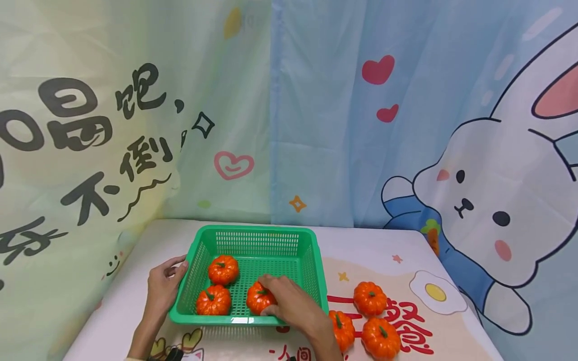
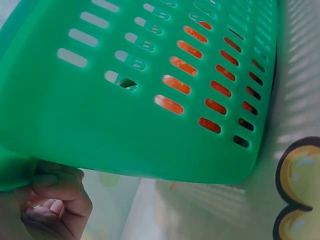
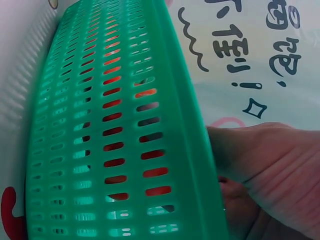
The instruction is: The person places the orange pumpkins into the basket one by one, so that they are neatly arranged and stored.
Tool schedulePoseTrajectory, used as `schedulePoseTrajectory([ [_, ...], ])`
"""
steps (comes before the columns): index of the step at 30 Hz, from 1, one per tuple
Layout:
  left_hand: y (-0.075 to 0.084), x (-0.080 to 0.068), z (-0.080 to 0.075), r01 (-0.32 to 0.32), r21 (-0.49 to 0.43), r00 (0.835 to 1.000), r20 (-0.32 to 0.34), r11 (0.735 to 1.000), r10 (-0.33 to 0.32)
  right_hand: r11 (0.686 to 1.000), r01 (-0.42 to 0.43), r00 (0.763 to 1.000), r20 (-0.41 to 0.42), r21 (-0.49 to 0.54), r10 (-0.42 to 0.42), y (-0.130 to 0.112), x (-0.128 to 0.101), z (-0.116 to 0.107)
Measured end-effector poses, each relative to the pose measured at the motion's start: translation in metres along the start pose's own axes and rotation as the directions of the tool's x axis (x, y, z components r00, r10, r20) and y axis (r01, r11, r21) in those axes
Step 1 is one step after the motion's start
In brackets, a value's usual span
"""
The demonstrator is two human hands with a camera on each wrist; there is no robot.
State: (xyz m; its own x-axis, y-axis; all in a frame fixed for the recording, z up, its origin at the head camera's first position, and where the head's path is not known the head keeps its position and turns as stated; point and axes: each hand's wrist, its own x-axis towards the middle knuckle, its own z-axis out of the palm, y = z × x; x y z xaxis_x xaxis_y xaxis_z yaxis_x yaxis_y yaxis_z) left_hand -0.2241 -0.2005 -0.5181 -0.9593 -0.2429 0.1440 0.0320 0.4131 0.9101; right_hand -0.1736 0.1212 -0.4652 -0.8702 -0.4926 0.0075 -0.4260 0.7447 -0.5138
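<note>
"Where's the pumpkin (image 1: 258, 300) lying?"

"Inside the green basket (image 1: 257, 229); I'm seeing the right hand (image 1: 292, 302) gripping it from its right (round, no clear long axis)."

"And the left hand (image 1: 162, 286)?"

"Well apart, it's pinching the basket's left rim. Two other pumpkins (image 1: 223, 271) are resting between the hands; three more (image 1: 370, 299) are sitting on the table (image 1: 352, 241), right of the basket."

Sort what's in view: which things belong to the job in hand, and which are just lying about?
Belong to the job:
green basket
left hand, at its rim
right hand, gripping one pumpkin inside
two other pumpkins inside
three pumpkins outside, probably

Just surroundings, nothing loose:
printed curtain
printed table
</note>
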Motion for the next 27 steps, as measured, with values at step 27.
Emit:
schedulePoseTrajectory([
  [27,0.004,-0.001,-0.001,0.017,0.006,1.000,0.007,1.000,-0.017,0.995,0.102,0.995,0.001,-0.003,-0.102,-0.001,0.014,0.011],
])
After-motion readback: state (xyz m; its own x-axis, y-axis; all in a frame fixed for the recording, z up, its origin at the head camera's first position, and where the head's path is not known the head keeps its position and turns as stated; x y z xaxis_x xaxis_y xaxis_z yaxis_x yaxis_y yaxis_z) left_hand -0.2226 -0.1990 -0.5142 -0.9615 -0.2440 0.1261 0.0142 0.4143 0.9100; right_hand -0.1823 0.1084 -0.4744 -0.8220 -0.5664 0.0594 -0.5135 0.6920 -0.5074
